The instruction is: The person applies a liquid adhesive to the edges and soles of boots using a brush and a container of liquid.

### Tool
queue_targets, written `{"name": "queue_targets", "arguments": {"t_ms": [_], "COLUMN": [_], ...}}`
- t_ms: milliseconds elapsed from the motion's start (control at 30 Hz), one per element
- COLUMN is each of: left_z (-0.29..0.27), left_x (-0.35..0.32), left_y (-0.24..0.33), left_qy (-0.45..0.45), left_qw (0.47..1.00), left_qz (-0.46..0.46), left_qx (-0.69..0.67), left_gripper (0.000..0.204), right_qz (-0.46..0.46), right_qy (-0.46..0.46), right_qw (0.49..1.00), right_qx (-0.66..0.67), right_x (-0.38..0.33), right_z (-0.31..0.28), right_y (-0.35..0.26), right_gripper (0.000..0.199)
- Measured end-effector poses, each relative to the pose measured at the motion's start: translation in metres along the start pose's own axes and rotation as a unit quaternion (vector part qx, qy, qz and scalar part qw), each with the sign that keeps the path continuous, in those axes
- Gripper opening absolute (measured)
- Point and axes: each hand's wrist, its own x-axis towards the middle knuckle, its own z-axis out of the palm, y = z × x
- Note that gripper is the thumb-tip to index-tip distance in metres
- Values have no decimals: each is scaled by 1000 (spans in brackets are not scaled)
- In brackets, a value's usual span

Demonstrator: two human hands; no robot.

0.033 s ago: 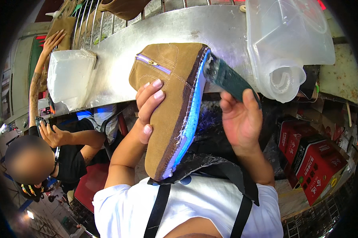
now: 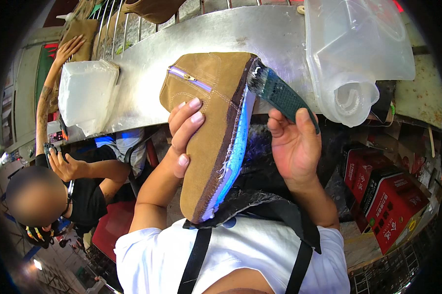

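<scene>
A tan suede boot with a side zip lies on its side, toe toward me, its stitched sole edge turned right. Bluish light falls along the sole. A dark, wet-looking band follows the upper's lower edge. My left hand is closed on the boot, fingers across its side near the ankle. In my right hand, a dark green flat brush is pinched by its handle end. Its bristles touch the boot at the heel edge. Part of the left palm is hidden behind the boot.
A metal bench runs beyond the boot. At right sits a translucent plastic jug, at left a whitish plastic container. Red boxes stand low right. A co-worker is at left, one hand on another tan piece.
My right hand and the brush have moved slightly left, bringing the bristles onto the heel edge. The boot and my left hand have hardly shifted.
</scene>
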Motion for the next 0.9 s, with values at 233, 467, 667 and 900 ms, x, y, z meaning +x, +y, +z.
{"name": "queue_targets", "arguments": {"t_ms": [233, 467, 667, 900], "left_z": [8, 15, 10, 19], "left_x": [24, 3, -7, 11], "left_y": [24, 14, -1, 2], "left_qy": [48, 77, 53, 102], "left_qw": [998, 996, 998, 994], "left_qz": [-42, -18, 34, 41], "left_qx": [7, 27, -11, 22], "left_gripper": [63, 72, 68, 71], "right_qz": [-34, -25, -171, -166], "right_qy": [-124, -256, -147, -277], "right_qw": [953, 920, 863, 843], "right_qx": [-273, -294, -452, -430], "right_x": [-49, -28, 5, 6], "right_z": [-10, 3, -5, -2], "right_y": [-8, -55, -34, -46], "right_gripper": [42, 34, 31, 27]}}
